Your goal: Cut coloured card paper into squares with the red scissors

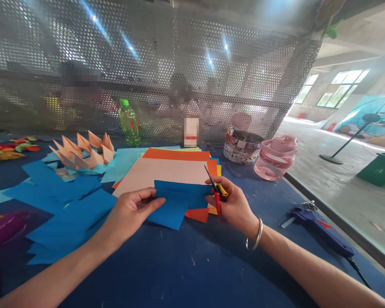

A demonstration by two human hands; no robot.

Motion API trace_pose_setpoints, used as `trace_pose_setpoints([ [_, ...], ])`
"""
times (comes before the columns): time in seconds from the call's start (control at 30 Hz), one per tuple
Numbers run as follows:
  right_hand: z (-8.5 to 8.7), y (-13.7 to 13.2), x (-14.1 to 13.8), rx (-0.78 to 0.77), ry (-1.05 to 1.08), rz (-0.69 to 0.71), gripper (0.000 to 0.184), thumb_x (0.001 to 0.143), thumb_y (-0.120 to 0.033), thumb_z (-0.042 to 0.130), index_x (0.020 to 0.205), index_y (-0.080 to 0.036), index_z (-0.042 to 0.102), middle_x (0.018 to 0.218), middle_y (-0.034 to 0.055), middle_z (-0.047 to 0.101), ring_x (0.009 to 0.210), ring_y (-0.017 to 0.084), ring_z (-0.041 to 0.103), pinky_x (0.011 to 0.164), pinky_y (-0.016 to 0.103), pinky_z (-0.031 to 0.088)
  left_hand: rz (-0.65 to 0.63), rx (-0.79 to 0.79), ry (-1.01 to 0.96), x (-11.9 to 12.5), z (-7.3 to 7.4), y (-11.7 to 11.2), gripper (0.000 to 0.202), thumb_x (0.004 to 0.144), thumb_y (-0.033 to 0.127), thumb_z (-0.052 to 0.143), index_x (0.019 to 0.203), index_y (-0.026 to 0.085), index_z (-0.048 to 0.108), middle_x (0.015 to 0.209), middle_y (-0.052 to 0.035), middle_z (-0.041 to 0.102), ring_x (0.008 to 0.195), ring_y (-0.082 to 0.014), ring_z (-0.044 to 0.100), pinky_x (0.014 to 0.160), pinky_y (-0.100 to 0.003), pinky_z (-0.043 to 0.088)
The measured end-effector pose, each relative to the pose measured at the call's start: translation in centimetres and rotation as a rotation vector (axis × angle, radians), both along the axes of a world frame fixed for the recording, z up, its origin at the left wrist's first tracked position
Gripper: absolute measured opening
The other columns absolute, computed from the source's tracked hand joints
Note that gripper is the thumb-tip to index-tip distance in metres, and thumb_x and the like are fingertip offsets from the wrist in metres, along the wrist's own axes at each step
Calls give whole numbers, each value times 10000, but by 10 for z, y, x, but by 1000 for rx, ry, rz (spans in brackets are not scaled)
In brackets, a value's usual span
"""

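My left hand (pixel 131 214) pinches the left edge of a folded piece of blue paper (pixel 179 199) between thumb and fingers. At the other end of that sheet is my right hand (pixel 235 205), closed around a pair of scissors (pixel 217 194) with red and yellow handles, blades pointing up and away. The right fingertips also touch the paper's right edge. Beneath and behind it lies a stack of coloured sheets (pixel 160 173), pink on top with orange, yellow and blue showing. Loose cut blue sheets (pixel 73 218) are spread beside my left forearm.
A folded peach paper piece (pixel 83 156) and a green-capped bottle (pixel 128 124) stand at the back left. On the right are a paper-covered round container (pixel 242 147), a pink jug (pixel 276 158) and a glue gun (pixel 322 231). A perforated metal screen (pixel 154 55) rises behind the table.
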State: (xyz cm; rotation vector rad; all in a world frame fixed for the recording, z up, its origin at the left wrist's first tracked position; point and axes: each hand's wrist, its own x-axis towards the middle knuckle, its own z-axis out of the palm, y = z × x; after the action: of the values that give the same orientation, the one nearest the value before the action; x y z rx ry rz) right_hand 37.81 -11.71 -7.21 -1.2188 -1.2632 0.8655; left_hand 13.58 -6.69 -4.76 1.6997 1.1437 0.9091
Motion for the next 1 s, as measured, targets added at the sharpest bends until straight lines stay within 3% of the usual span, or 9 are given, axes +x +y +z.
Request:
trace_pose_setpoints([
  [0.13, -4, 0, 1, 4, -92, 19, 301, 683, -244, 672, 973, -218, 592, 687, -57, 515, 578, 112, 477, 555, 238, 427, -108, -94, -37, -2, -6, 2, 249, 711, 446, 757, 868, 253, 763, 879, -16, 782, 856, -265, 707, 760, -341, 579],
  [0.3, -8, 0, 0, 33, -177, 26, 272, 697, -235, 651, 964, -222, 597, 746, -28, 574, 632, 133, 512, 576, 242, 444, -130, -87, -59, -3, -5, 4, 260, 683, 447, 778, 860, 257, 782, 928, -29, 792, 926, -291, 710, 837, -385, 578],
  [0.47, -9, -1, -1, 50, -204, 3, 253, 700, -222, 642, 950, -223, 603, 723, -37, 561, 602, 124, 485, 575, 241, 427, 30, -9, -48, -3, -2, 3, 266, 642, 453, 798, 788, 232, 773, 893, -29, 777, 879, -280, 707, 799, -365, 586],
  [0.6, -6, -3, -1, 38, -165, -5, 245, 704, -227, 650, 943, -217, 597, 701, -46, 526, 605, 122, 478, 580, 242, 421, 122, -156, -142, -4, 3, 5, 309, 585, 448, 834, 770, 210, 762, 824, -23, 786, 771, -258, 729, 727, -360, 610],
  [0.73, -7, -1, 2, 37, -99, -38, 263, 698, -264, 683, 939, -218, 590, 710, -46, 524, 607, 120, 479, 565, 240, 419, 65, -218, -145, -17, 23, 16, 268, 637, 396, 821, 798, 191, 757, 714, 30, 783, 700, -196, 729, 708, -284, 595],
  [0.87, -8, 2, 4, 12, -17, -47, 310, 664, -264, 717, 939, -208, 585, 702, -46, 544, 597, 118, 501, 561, 242, 437, 259, -90, 64, -55, 54, 32, 371, 620, 334, 827, 933, 156, 740, 683, 87, 777, 587, -130, 678, 604, -214, 544],
  [0.93, -8, 2, 4, -11, 20, -48, 337, 646, -273, 734, 939, -204, 583, 688, -47, 545, 589, 120, 510, 542, 239, 435, 212, -90, 176, -78, 65, 41, 325, 700, 367, 748, 962, 174, 739, 732, 100, 782, 653, -126, 690, 652, -212, 526],
  [1.0, -8, 2, 3, -17, 39, -54, 347, 632, -285, 751, 925, -202, 584, 684, -44, 547, 589, 123, 519, 525, 234, 429, 133, -44, 408, -98, 69, 50, 208, 710, 359, 709, 809, 183, 760, 643, 114, 749, 621, -120, 661, 629, -189, 493],
])
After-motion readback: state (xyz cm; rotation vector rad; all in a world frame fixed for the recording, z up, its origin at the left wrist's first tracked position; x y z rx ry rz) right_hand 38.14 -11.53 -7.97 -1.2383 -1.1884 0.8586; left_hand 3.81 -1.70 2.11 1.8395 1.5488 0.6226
